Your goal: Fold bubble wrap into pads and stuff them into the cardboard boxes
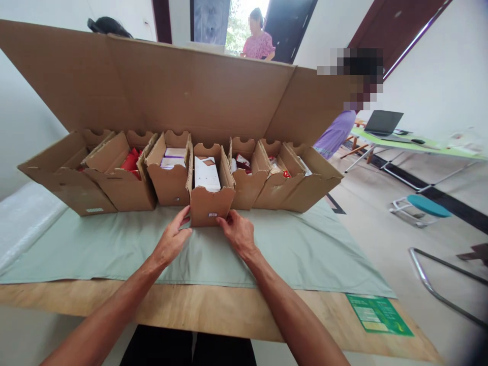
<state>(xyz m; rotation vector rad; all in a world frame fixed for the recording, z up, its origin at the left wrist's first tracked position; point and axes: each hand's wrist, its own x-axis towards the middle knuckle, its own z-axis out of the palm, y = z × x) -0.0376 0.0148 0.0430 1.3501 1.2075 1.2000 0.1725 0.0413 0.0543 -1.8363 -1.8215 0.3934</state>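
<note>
Brown cardboard bin [208, 203], notch-rimmed: the person's left hand [173, 241], loosely open, perhaps touches its side; right hand [242, 234] pinches its corner; similar bins [170, 185] flank it, tall panel [190, 91] behind.

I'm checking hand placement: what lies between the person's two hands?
In the head view, the foremost cardboard bin, holding a white item, stands between the left hand and right hand.
</note>
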